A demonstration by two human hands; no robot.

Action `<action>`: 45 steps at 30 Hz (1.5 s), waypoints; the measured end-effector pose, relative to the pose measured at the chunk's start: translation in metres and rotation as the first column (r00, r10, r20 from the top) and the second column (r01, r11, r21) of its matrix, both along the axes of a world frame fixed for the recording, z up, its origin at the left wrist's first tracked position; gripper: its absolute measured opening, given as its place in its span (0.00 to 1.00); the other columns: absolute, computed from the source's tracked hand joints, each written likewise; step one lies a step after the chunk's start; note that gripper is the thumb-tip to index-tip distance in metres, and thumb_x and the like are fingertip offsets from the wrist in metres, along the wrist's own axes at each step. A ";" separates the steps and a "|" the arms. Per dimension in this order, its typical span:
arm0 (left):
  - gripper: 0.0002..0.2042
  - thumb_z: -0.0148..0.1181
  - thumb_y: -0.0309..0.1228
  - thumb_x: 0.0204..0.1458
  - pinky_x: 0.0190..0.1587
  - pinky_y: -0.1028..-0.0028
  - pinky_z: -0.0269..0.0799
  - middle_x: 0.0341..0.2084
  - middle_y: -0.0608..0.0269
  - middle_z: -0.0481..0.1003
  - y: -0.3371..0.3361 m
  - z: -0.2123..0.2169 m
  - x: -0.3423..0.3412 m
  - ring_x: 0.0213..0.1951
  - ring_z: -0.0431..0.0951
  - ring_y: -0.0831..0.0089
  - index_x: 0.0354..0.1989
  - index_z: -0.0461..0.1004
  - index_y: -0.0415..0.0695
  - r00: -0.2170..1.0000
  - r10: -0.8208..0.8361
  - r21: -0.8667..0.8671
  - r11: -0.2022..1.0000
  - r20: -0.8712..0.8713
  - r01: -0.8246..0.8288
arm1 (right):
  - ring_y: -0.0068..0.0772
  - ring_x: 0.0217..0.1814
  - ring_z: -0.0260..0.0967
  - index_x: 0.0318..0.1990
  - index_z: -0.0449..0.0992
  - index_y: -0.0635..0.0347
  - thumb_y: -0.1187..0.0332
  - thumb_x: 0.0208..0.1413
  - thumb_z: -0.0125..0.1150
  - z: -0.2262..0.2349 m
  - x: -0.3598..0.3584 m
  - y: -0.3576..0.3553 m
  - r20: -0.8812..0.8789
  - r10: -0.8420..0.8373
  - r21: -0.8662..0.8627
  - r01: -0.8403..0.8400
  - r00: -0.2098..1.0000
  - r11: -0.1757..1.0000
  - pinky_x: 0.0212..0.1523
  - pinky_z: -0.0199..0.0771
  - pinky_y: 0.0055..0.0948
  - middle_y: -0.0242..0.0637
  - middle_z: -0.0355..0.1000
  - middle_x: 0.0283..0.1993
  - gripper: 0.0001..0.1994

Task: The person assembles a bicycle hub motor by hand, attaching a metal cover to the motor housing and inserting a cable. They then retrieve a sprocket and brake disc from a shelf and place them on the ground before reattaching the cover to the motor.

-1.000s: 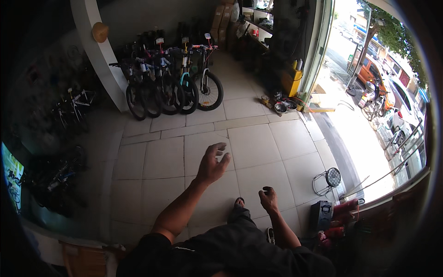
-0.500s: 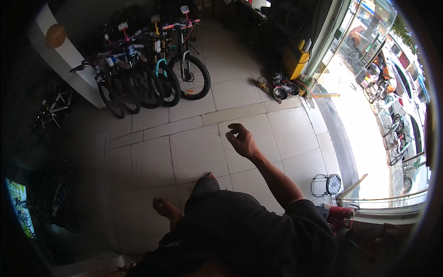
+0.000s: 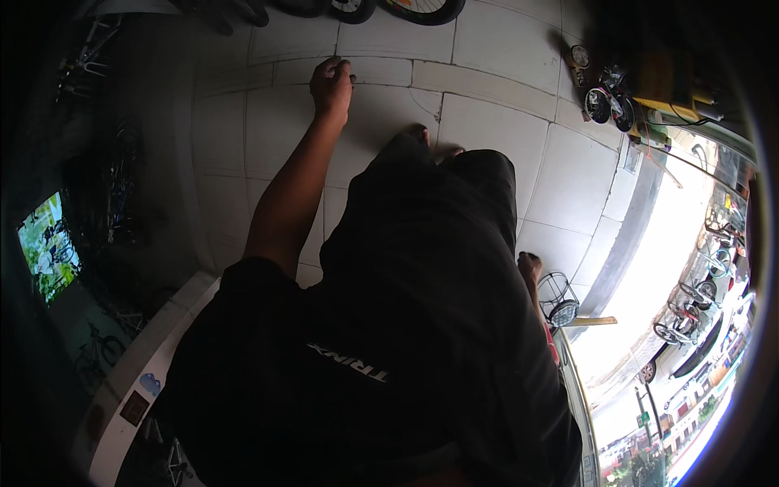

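My left hand [image 3: 332, 88] is stretched forward over the pale tiled floor [image 3: 381, 109], beyond my bent left forearm. Its fingers are loosely curled toward the thumb, and nothing shows in them. My right hand [image 3: 530, 265] hangs low beside my right hip, just by a small round stool [image 3: 561, 311] with thin metal legs. Dark clothing covers most of the right arm, and that hand's fingers are too small and dim to read. Toes of a foot [image 3: 423, 134] show in front of my dark shorts.
Bicycle wheels [image 3: 422, 8] line the far edge. A child's small bike [image 3: 608, 105] stands far right near a yellow cabinet [image 3: 669, 85]. A wooden strip [image 3: 596, 321] lies by the bright doorway, with parked bikes [image 3: 686, 312] outside. A lit screen [image 3: 50, 247] glows at the left beside a white counter edge [image 3: 122, 410].
My left hand has swung forward from beside my leg, while my right hand has swung back to my hip. The view has turned and tipped down, pushing the bicycles to the far edge.
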State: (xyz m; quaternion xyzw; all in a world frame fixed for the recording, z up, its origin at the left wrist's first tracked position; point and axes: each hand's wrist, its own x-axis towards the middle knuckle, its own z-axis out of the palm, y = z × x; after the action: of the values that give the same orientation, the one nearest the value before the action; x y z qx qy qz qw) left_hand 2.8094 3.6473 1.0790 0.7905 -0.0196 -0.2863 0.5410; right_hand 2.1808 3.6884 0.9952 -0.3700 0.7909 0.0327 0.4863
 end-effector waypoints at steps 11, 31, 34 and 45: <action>0.21 0.63 0.39 0.62 0.55 0.58 0.75 0.51 0.48 0.79 -0.332 -0.116 -0.001 0.52 0.79 0.56 0.57 0.76 0.37 0.960 -0.255 0.008 0.967 0.118 0.256 | 0.31 0.18 0.68 0.33 0.78 0.61 0.57 0.58 0.60 -0.059 0.038 -0.252 -0.005 0.037 0.095 -0.037 0.999 0.995 0.14 0.64 0.38 0.33 0.69 0.19 0.15; 0.17 0.62 0.33 0.63 0.34 0.75 0.74 0.37 0.63 0.79 -0.990 0.020 0.086 0.34 0.78 0.78 0.57 0.73 0.39 0.924 -0.378 -0.353 0.874 -0.064 0.333 | 0.40 0.33 0.80 0.39 0.82 0.62 0.58 0.53 0.65 -0.163 0.142 -0.951 -0.679 0.624 -0.284 -0.922 0.387 0.263 0.28 0.79 0.46 0.46 0.81 0.36 0.16; 0.16 0.61 0.35 0.64 0.35 0.73 0.75 0.39 0.66 0.78 -1.078 0.023 0.124 0.37 0.79 0.77 0.56 0.74 0.43 0.937 -0.344 -0.347 0.887 -0.056 0.305 | 0.40 0.30 0.81 0.35 0.83 0.64 0.58 0.51 0.67 -0.153 0.180 -0.977 -0.243 0.539 -0.182 -0.583 0.807 0.792 0.28 0.80 0.45 0.47 0.81 0.32 0.15; 0.15 0.61 0.33 0.63 0.32 0.75 0.75 0.38 0.65 0.79 -1.358 0.023 0.236 0.33 0.80 0.76 0.55 0.74 0.41 0.980 -0.192 -0.296 0.934 0.052 0.199 | 0.43 0.24 0.81 0.27 0.83 0.66 0.61 0.49 0.67 -0.147 0.321 -1.314 0.124 0.046 0.014 -0.049 0.991 0.999 0.28 0.81 0.42 0.47 0.79 0.23 0.14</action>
State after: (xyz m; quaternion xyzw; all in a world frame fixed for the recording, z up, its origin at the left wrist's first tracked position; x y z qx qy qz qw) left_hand 3.0449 2.2889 1.1020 0.6966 -0.1472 -0.3238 0.6231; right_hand 2.5020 2.3741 0.8481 -0.3858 0.7500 0.0282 0.5365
